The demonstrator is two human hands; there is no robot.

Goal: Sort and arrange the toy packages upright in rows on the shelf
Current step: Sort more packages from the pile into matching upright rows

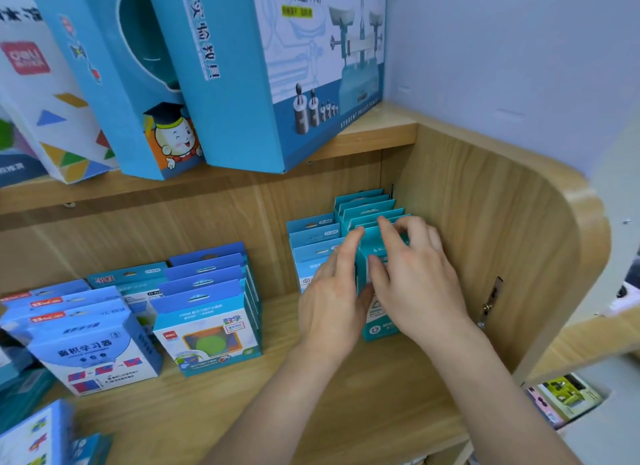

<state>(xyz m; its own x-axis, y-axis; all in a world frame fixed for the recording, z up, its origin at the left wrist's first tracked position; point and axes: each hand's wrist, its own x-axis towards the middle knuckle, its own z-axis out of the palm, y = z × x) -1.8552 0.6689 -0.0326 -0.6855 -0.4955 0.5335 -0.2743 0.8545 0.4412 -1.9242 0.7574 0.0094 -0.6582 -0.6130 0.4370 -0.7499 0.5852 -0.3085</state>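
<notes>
A row of teal toy packages [367, 205] stands upright at the right end of the wooden shelf [346, 395], against the side wall. Both hands grip the frontmost teal package [379, 326]: my left hand [332, 298] presses its left side, my right hand [412, 277] lies over its top and front. Just left stands a second row of light-blue packages [311, 236]. Further left, a row of blue packages [207, 326] stands upright, and another blue row [90, 347] sits at the left edge.
Large blue boxes [242, 66] lean on the upper shelf board [377, 132]. The curved wooden side wall [502, 243] carries a metal bracket [490, 302]. A package [34, 433] lies at the bottom left. Boxes [564, 399] show on a lower shelf, right.
</notes>
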